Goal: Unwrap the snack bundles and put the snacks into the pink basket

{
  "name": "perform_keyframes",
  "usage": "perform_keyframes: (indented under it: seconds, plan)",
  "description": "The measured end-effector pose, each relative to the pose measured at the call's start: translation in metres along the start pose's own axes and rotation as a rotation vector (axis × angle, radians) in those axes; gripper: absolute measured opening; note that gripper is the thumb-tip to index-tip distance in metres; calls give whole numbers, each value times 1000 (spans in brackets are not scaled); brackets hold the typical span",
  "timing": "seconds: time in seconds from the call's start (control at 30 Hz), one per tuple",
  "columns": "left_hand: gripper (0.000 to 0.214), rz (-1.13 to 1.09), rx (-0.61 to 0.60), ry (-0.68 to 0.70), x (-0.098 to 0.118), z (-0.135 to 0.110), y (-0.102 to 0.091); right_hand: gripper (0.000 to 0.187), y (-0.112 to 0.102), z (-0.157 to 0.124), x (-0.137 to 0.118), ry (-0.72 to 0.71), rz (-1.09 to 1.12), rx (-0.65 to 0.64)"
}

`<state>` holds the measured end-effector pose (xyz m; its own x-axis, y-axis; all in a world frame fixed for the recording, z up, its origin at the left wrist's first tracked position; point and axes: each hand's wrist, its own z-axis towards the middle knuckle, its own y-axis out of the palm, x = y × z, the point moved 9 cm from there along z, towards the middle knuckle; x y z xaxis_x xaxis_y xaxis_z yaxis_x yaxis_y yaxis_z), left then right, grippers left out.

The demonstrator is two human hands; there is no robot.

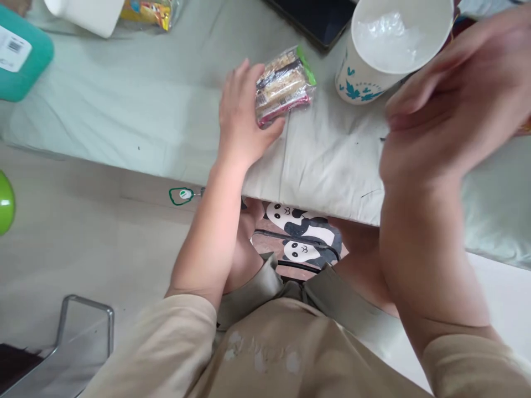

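My left hand (243, 113) is closed around the left end of several wrapped snack bars (284, 83), with its thumb along their lower edge. The bars lie side by side in clear wrappers; one has a green end and another a pink edge. My right hand (460, 99) is raised at the right, blurred, its fingers largely out of sight past the frame edge. Just left of it stands a white paper bucket (360, 83) with blue leaf prints, and crumpled clear plastic shows inside.
A pale green cloth (166, 110) covers the table. A dark flat device (315, 19) lies at the back. At the far left are a teal container (25, 61), a white container (93, 14) and a yellow snack packet (151, 14). A green carabiner (172, 196) hangs at the front edge.
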<state>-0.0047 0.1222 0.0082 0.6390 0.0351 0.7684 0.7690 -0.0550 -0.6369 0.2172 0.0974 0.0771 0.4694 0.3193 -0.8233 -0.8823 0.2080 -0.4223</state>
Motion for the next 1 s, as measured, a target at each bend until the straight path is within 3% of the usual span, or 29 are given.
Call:
perform_keyframes:
  seconds: [0.1,0.17,0.3,0.4,0.5,0.7,0.83,1.0]
  plan:
    - [74,-12,-29,-2,-8,0,7,18,7,-11,2,-23,195,89]
    - [73,-85,-3,-58,-15,-3,5,15,19,-20,11,41,223,5]
    - [60,-219,-38,-161,-23,-10,4,14,24,-38,30,153,123,-86]
    - [39,-375,3,-202,-27,-14,0,12,12,-48,37,130,-28,-69]
    - [28,-656,18,-271,-32,-21,6,5,-13,-55,39,40,-317,9]
    - [22,-1137,-287,-425,-13,-37,40,37,-49,-68,67,-56,-767,4]
    - [38,-1199,-333,-438,-2,-39,46,42,-55,-74,89,46,-816,-52]
    - [35,-1087,-361,-382,0,-32,62,17,-51,-73,88,59,-775,-91]
